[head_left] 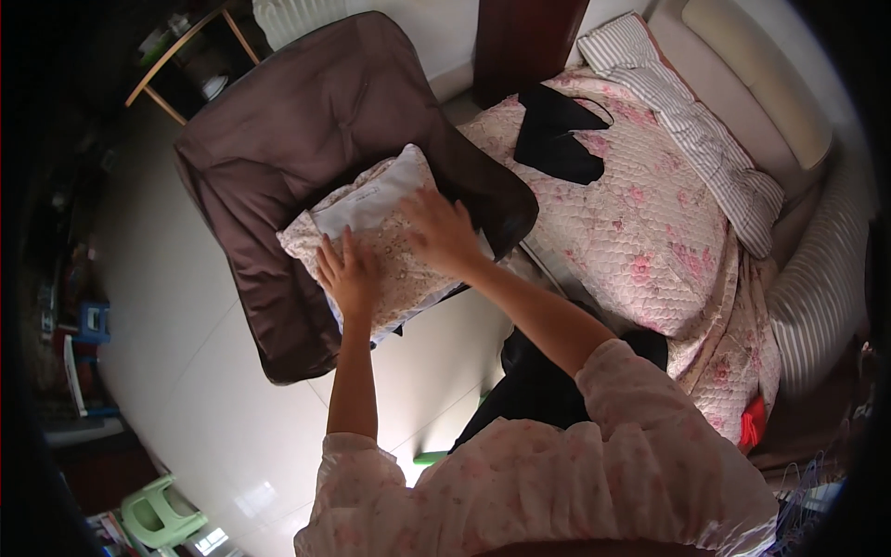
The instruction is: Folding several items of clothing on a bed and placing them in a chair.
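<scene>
A folded floral cloth bundle (pixel 399 269) with a white band (pixel 371 200) along its far side lies on the front part of a brown padded cover (pixel 288 121). It looks like folded clothing or bedding, but the exact kind cannot be made out. My left hand (pixel 349 277) rests flat on its near left part, fingers spread. Over its right side is my right hand (pixel 440 230), fingers apart and slightly blurred by motion. Neither hand grips anything. The bundle's near edge reaches the rim of the brown cover, and my hands hide parts of its top.
To the right is a bed with a pink floral quilt (pixel 640 232), a black garment (pixel 561 139) and a striped pillow (pixel 696 130). A red cloth (pixel 753 422) hangs near its lower end. A green plastic stool (pixel 162 512) stands on the tiled floor at lower left.
</scene>
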A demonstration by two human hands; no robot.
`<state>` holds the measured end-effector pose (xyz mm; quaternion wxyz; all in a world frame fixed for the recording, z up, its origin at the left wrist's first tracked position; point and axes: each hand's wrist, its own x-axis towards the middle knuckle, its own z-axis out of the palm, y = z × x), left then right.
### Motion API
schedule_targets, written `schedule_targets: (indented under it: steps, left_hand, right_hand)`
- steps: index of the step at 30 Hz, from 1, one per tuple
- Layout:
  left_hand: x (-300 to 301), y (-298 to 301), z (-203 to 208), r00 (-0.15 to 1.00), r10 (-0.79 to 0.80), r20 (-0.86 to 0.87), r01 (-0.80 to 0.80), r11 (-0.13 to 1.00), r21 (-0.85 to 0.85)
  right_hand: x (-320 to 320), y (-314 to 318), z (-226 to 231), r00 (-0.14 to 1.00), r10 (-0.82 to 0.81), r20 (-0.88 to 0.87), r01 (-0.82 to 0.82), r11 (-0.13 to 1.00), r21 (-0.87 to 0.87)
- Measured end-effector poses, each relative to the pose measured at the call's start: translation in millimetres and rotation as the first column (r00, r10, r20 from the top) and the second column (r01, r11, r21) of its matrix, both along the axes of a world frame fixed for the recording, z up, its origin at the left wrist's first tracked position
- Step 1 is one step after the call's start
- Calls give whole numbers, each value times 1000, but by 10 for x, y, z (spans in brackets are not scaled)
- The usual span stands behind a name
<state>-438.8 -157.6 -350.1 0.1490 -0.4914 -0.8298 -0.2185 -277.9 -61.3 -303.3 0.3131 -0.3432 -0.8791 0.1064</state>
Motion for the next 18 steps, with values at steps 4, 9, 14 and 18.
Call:
schedule_targets:
  steps: [4,9,14,18]
  left_hand:
    - [73,32,-617,994,67,85,-38,950,-310]
    - [97,213,-712,999,40,35,-26,942,-333]
    - [-55,107,-576,987,43,157,0,964,-265]
    - [473,60,-91,957,-229,178,182,952,246]
  right_hand:
    - [-115,-174,-759,956,-8,293,-11,998,63]
    - [-89,76,-831,917,48,396,31,981,-191]
    - [383,173,-584,932,361,33,-288,793,-536]
    - [2067,236,-209,1000,20,17,-13,942,-334]
